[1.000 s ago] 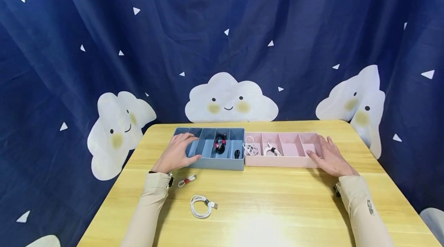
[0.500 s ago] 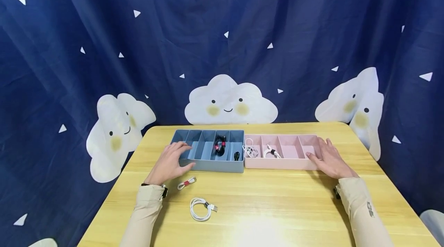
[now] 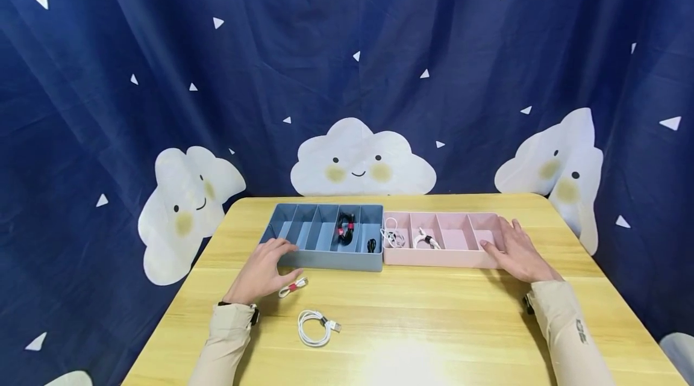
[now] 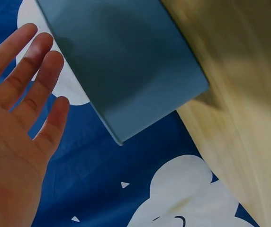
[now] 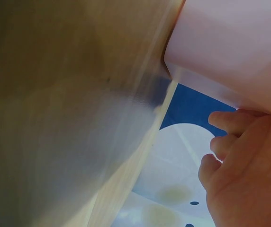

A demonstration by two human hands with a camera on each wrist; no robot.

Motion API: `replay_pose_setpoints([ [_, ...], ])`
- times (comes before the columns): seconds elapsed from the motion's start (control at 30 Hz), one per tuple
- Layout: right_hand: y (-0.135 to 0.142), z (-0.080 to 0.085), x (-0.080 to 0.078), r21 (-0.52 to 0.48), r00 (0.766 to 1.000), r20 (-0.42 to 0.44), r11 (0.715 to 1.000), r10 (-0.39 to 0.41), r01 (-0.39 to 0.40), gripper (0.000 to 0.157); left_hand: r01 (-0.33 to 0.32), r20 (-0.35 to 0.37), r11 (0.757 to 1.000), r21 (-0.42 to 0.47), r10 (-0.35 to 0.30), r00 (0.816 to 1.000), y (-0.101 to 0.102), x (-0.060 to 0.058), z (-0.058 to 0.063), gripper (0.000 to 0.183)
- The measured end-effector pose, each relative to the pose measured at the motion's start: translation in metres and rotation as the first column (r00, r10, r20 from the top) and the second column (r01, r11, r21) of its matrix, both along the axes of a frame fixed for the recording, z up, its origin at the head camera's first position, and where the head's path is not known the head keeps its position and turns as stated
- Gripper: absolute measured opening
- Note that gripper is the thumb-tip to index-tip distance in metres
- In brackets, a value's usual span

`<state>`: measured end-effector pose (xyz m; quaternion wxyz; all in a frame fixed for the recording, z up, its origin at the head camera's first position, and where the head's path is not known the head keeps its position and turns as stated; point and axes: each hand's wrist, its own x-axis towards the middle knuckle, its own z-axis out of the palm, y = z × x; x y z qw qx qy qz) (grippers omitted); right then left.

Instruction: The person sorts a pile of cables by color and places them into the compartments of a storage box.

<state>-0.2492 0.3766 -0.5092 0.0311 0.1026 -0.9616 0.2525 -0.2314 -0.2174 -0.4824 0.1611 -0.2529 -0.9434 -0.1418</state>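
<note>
A blue divided organizer box (image 3: 331, 260) stands toward the back of the table, its right end against a pink divided organizer box (image 3: 439, 258). Near the blue box's front left corner is my left hand (image 3: 259, 273), fingers spread and holding nothing. The left wrist view has those fingers (image 4: 50, 71) apart from the box's end wall. My right hand (image 3: 519, 253) grips the pink box's right end, thumb over the rim and fingers along the outside. In the right wrist view, the box wall hides part of that hand.
A small white cable with a red tie (image 3: 293, 287) lies by the left hand. Nearer the front is a coiled white cable (image 3: 314, 329). Black cables (image 3: 345, 228) occupy blue compartments, white cables (image 3: 426, 239) pink ones. A dark blue curtain (image 3: 347, 73) hangs behind the table (image 3: 434, 301).
My left hand has drawn back from the blue box toward the front left, and its fingers have left the compartments. The right hand stays at the pink box's end.
</note>
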Motion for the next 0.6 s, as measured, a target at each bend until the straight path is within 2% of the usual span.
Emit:
replay_pose_setpoints([
  [0.47, 0.000, -0.001, 0.000, 0.000, 1.000, 0.012, 1.000, -0.004, 0.004, 0.093, -0.002, 0.031, 0.999, -0.034, 0.003, 1.000, -0.005, 0.003, -0.017, 0.043],
  [0.6, 0.001, -0.001, 0.000, -0.001, 1.000, 0.019, 1.000, -0.004, 0.004, 0.093, -0.018, 0.076, 0.999, -0.046, 0.021, 0.997, -0.005, 0.003, -0.020, 0.043],
])
